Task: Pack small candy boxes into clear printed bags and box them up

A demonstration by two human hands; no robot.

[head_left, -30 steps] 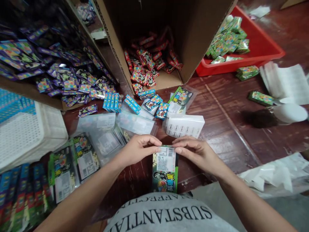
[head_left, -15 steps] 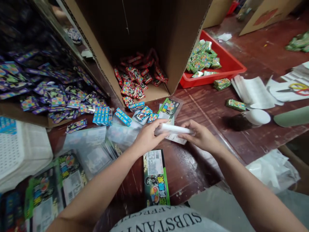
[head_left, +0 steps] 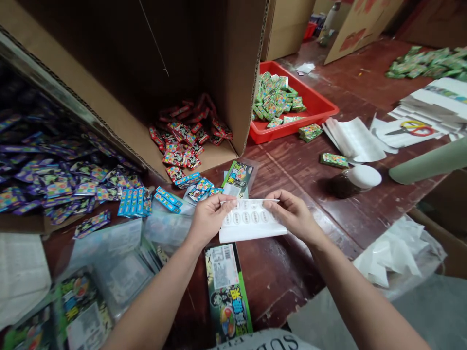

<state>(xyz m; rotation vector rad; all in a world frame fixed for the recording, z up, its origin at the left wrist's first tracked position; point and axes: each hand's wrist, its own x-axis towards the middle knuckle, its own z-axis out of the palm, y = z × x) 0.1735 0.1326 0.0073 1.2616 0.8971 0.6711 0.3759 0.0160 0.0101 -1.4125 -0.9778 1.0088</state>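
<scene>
Between my two hands stretches a white sheet of round stickers, printed in rows, its lower part curled over. My left hand pinches its upper left corner. At the upper right, my right hand grips the same sheet between thumb and fingers. Below it, a black and green printed candy package with a white label lies on the table. Just behind the sheet is another green and black package in clear plastic. Small blue candy packs lie beyond my left hand.
A cardboard box holds red packs; purple packs pile up at left. Green packs fill part of a red tray. At right are a white-lidded jar, scissors, papers and a plastic bag.
The white sheet, seen nearly edge-on before, is now tilted so its printed round stickers face me. My hands have moved slightly down, and the whole view has shifted.
</scene>
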